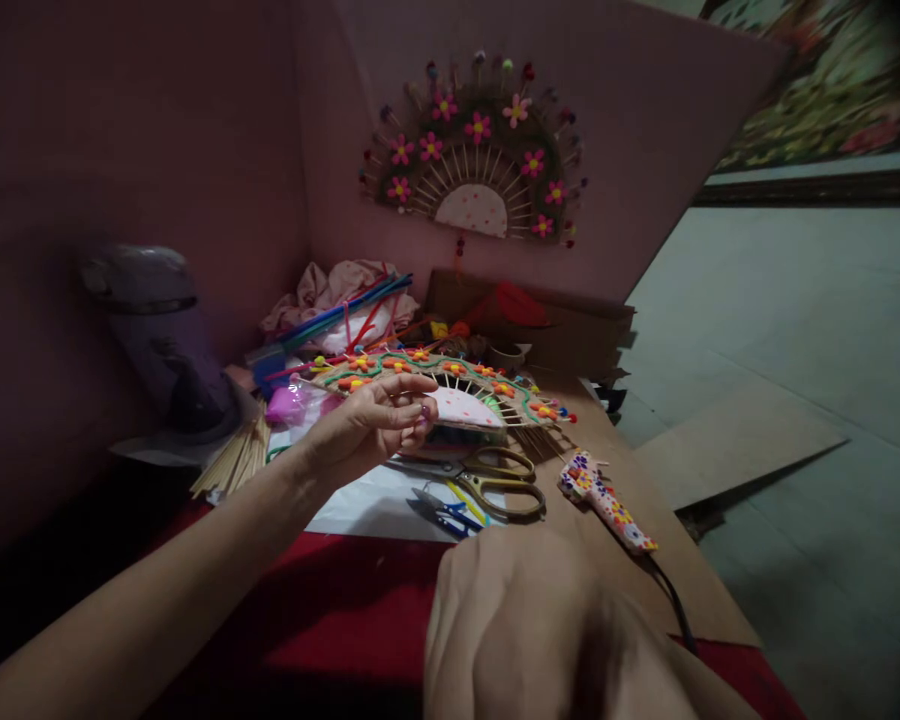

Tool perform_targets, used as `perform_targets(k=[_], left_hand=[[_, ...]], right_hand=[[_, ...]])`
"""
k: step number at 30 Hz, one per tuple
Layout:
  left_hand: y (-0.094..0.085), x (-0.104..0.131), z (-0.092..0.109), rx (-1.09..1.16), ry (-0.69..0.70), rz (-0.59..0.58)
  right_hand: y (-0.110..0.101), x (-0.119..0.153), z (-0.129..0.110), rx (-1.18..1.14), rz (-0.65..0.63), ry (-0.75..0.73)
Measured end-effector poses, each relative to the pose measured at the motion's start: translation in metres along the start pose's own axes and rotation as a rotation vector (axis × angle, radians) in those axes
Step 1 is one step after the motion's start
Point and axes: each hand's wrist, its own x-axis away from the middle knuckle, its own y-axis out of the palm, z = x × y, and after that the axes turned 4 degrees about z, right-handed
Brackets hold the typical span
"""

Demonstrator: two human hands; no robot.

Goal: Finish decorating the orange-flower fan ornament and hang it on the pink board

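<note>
Left hand (379,412) outstretched, loosely curled, right hand (521,620) blurred, knuckles up, both hands' grips unclear

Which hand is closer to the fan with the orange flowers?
The left. The left hand is just in front of the orange-flowered fan; the right hand is farther back, on the near side of the scissors.

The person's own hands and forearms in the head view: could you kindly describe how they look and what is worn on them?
The left hand is bare and slender-fingered, with no glove, and the left forearm shows no sleeve, watch or bracelet. The right hand is also ungloved, but blurred, so finer details such as rings cannot be made out.
</note>
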Motion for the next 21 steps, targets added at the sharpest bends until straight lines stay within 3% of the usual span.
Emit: perform_targets(k=[2, 4, 8, 11, 15, 21], left_hand=[[-0.005, -0.001, -0.004, 0.008, -0.005, -0.007], [-0.009, 0.0, -0.009, 0.034, -0.019, -0.003], [-0.015, 0.004, -0.018, 0.078, -0.041, -0.004], [-0.017, 0.005, -0.022, 0.088, -0.053, -0.005], [-0.018, 0.004, -0.027, 0.086, -0.075, -0.028], [-0.019, 0.005, -0.032, 0.081, -0.095, 0.013]], right_hand=[[0.001, -0.009, 0.006, -0.121, -0.069, 0.078], [0.002, -0.018, 0.015, -0.179, 0.0, 0.2], [0.006, -0.023, 0.046, 0.107, 0.471, 0.227], [0.01, -0.016, 0.067, 0.304, 0.64, 0.174], [0.01, -0.008, 0.08, 0.486, 0.72, 0.074], [0.005, -0.004, 0.092, 0.663, 0.707, -0.014]])
